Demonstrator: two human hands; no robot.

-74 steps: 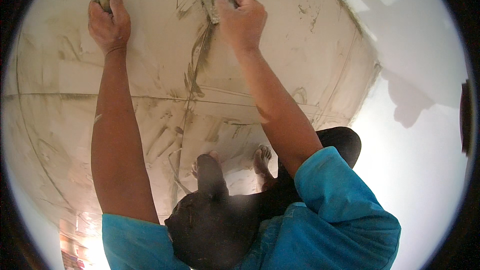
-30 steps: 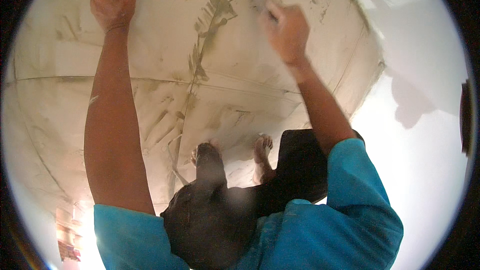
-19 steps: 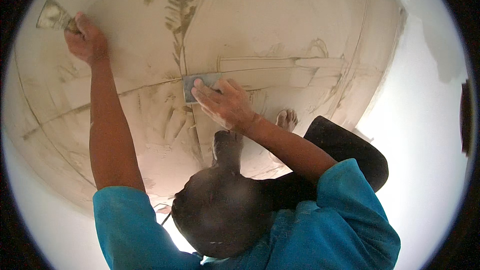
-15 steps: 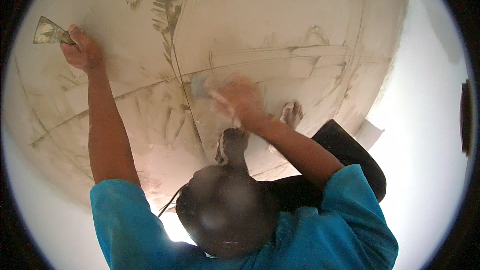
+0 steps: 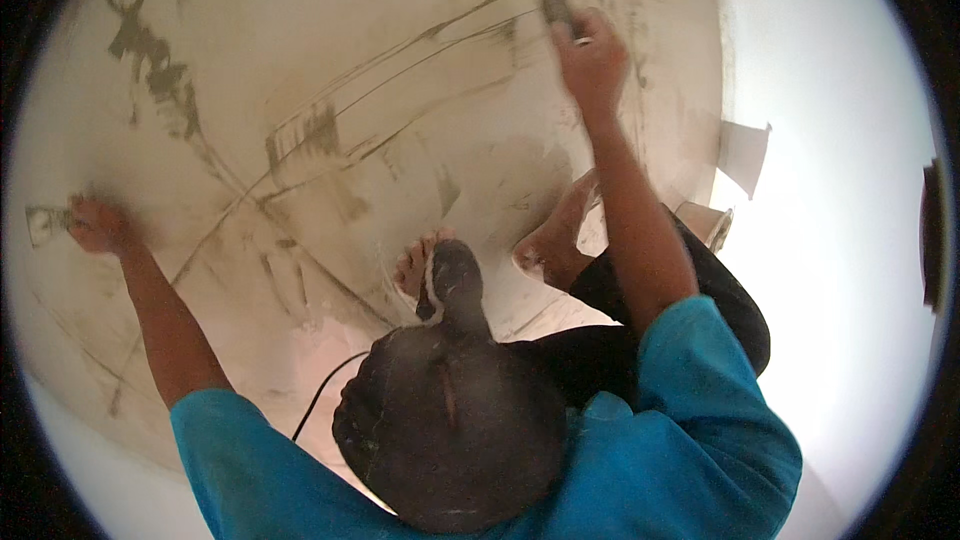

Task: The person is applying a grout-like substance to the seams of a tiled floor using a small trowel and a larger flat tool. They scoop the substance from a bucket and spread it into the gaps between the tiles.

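My left hand (image 5: 103, 225) is at the far left, its fingers closed round the handle of a putty knife (image 5: 45, 226) with a wide, smeared metal blade pointing left. It is low over the dusty beige floor (image 5: 330, 10). Toward the far right of the floor, my right hand (image 5: 597, 55) grips a scraper (image 5: 556, 6) with a dark flat blade; the fingers hide its handle. Whether its edge touches the floor, I cannot tell. Dark streaks and crossing joint lines run over the floor between the two hands.
My bare feet stand close in: one foot (image 5: 412, 265) at the centre, the other foot (image 5: 550, 252) right of it. A bright white wall (image 5: 830, 200) borders the floor on the right, with a pale flat piece (image 5: 745, 155) near its base. A black cord (image 5: 322, 388) curves at lower left.
My right hand has swung from the centre out to the far right with its scraper. The left hand appears lower and further left, still holding the putty knife. The whole view has shifted.
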